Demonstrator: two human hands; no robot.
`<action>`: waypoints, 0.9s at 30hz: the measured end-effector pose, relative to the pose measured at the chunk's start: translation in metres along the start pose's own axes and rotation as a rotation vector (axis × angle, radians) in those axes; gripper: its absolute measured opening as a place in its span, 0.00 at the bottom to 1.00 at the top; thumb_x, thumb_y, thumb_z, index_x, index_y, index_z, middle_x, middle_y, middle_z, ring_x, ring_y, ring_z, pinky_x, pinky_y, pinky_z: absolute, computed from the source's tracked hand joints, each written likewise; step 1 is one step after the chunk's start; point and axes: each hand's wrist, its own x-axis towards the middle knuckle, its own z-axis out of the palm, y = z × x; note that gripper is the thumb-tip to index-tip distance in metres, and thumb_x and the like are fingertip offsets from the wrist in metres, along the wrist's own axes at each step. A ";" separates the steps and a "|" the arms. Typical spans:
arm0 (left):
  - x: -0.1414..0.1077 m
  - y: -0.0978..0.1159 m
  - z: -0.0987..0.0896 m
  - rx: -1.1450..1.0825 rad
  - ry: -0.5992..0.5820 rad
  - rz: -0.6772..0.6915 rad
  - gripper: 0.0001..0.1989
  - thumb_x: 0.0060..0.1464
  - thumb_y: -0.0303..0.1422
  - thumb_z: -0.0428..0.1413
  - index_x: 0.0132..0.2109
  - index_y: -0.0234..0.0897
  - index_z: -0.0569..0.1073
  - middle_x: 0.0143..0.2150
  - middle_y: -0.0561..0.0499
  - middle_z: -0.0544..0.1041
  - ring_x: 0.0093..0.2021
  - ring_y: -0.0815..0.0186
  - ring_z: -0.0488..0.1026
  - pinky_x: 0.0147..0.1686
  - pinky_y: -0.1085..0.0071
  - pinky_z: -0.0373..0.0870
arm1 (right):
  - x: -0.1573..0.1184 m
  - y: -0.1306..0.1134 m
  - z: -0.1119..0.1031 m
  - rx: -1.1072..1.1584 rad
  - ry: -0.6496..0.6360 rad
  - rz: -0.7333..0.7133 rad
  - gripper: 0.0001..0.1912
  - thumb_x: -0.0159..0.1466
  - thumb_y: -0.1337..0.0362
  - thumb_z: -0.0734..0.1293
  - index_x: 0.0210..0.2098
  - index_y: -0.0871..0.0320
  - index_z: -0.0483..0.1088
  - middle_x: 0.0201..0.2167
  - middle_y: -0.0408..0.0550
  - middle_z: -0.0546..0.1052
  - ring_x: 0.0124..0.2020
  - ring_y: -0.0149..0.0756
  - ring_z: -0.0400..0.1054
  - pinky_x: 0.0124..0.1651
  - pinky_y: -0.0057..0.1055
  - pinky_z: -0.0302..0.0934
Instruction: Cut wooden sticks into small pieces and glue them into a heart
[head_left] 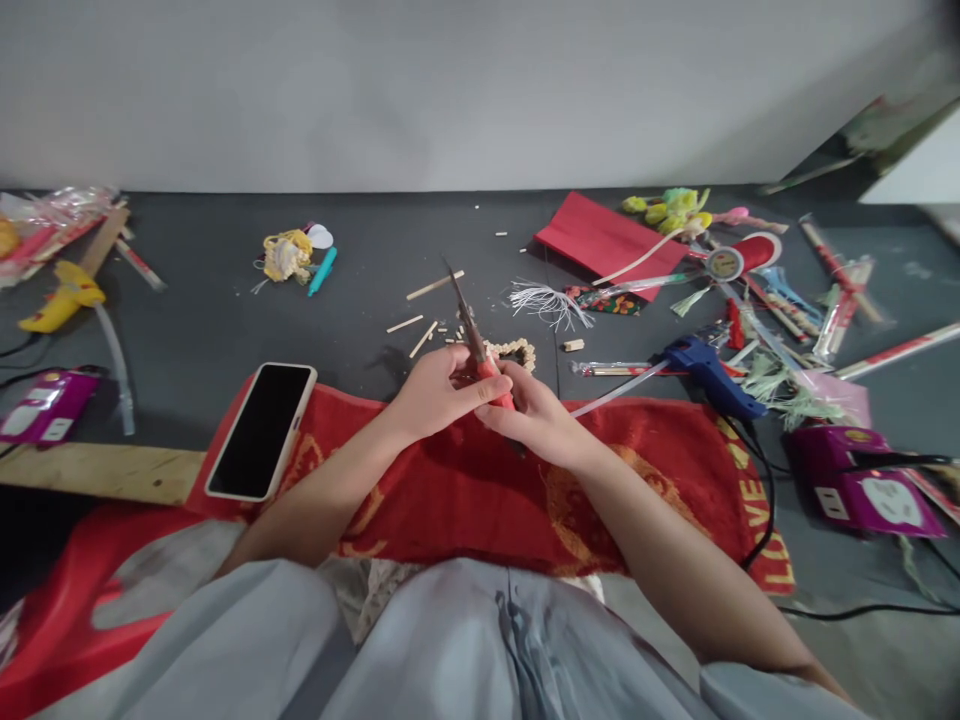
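Over the towel [450, 500], the left hand [435, 395] and right hand [534, 418] are grasping a red-handled tool [470, 328]; sticks [435, 285] are lying beyond the towel; a phone [262, 430] is resting on its left end.

hands [439, 392] [529, 412]: 2 | red-handled tool [475, 335]: 1 | phone [261, 430]: 1 | glue guns [66, 298] [709, 372]: 2 | purple boxes [51, 405] [862, 485]: 2

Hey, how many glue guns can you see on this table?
2: a yellow glue gun at the far left, left of the phone, and a blue glue gun on the right. Another could be hidden under the clutter.
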 end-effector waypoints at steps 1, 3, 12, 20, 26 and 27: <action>0.000 -0.001 0.000 -0.016 0.002 -0.005 0.29 0.39 0.54 0.67 0.37 0.33 0.75 0.30 0.50 0.79 0.30 0.67 0.75 0.31 0.72 0.70 | 0.000 0.001 0.001 -0.009 0.009 0.009 0.24 0.57 0.50 0.69 0.47 0.57 0.65 0.37 0.45 0.72 0.36 0.34 0.66 0.39 0.33 0.60; 0.000 -0.002 0.000 -0.023 0.010 -0.006 0.29 0.38 0.53 0.68 0.38 0.33 0.75 0.29 0.51 0.78 0.28 0.68 0.73 0.29 0.72 0.69 | 0.000 0.001 0.001 -0.010 0.016 0.051 0.24 0.56 0.51 0.70 0.47 0.57 0.65 0.35 0.44 0.73 0.35 0.34 0.65 0.39 0.33 0.60; -0.002 0.000 0.003 -0.050 0.029 0.038 0.25 0.37 0.51 0.69 0.33 0.34 0.76 0.29 0.50 0.79 0.30 0.67 0.74 0.30 0.73 0.69 | -0.001 -0.003 0.003 -0.024 0.012 0.031 0.20 0.55 0.50 0.67 0.38 0.56 0.61 0.28 0.39 0.64 0.28 0.29 0.56 0.33 0.31 0.53; 0.002 -0.003 0.002 -0.086 -0.015 0.006 0.28 0.38 0.52 0.69 0.36 0.33 0.75 0.30 0.51 0.79 0.29 0.68 0.75 0.31 0.73 0.69 | 0.000 -0.005 0.005 -0.017 0.026 0.064 0.22 0.54 0.51 0.67 0.42 0.57 0.62 0.32 0.44 0.69 0.32 0.33 0.62 0.37 0.34 0.57; 0.007 -0.007 -0.012 -0.059 0.114 0.152 0.37 0.46 0.62 0.60 0.48 0.32 0.74 0.44 0.41 0.81 0.43 0.60 0.79 0.39 0.68 0.75 | -0.001 -0.007 -0.003 -0.103 0.086 0.061 0.26 0.55 0.49 0.68 0.46 0.56 0.60 0.37 0.46 0.71 0.38 0.38 0.66 0.42 0.37 0.60; 0.008 -0.008 -0.016 -0.047 0.198 0.175 0.37 0.51 0.62 0.57 0.51 0.32 0.73 0.47 0.40 0.80 0.44 0.60 0.79 0.38 0.68 0.76 | -0.002 -0.009 -0.006 -0.169 0.099 0.082 0.26 0.54 0.48 0.68 0.45 0.55 0.60 0.35 0.45 0.71 0.36 0.39 0.66 0.41 0.37 0.60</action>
